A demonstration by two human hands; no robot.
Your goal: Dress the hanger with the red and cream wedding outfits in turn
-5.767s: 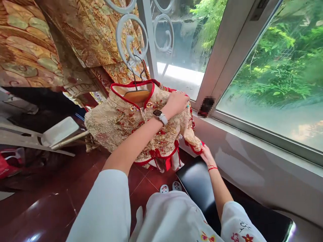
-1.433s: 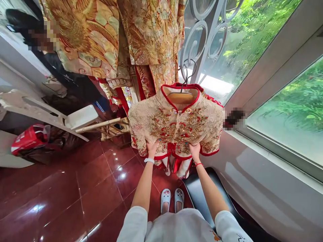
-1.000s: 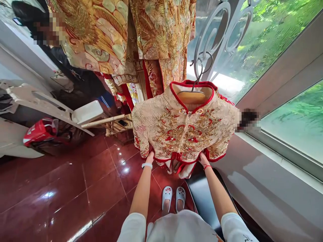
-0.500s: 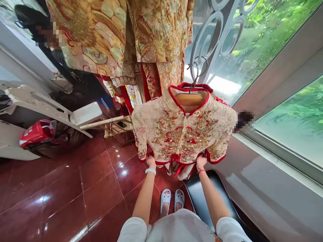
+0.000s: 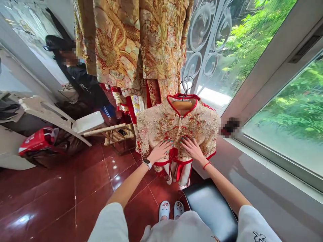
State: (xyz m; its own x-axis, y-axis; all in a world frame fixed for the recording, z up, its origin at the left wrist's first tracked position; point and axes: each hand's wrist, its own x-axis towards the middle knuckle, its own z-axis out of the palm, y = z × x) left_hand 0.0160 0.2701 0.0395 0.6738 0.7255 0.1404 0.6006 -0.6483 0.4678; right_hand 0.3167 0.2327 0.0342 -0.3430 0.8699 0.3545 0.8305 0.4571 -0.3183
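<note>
In front of me a cream jacket (image 5: 161, 119) with gold and red embroidery and red trim hangs from a hanger (image 5: 186, 88). My left hand (image 5: 159, 151) lies flat on its lower left front, fingers stretched out. On the other side of the front closure, my right hand (image 5: 193, 148) rests the same way with fingers spread. Both palms face the cloth, and neither hand grips it. Below the hem, white cloth with red edges (image 5: 184, 170) shows; more red-trimmed clothing is partly hidden behind the jacket.
Gold embroidered garments (image 5: 117, 43) hang behind, to the left. A black padded seat (image 5: 209, 205) stands at my right, below the window (image 5: 280, 111). A bamboo stool (image 5: 118, 132), a white chair (image 5: 47, 111) and a red bag (image 5: 37, 139) are at left, near a person in dark clothes (image 5: 83, 80).
Both hands have let go of the jacket's bottom hem and moved up onto its front, opening flat. The jacket hangs slightly lower in view, and my view has shifted.
</note>
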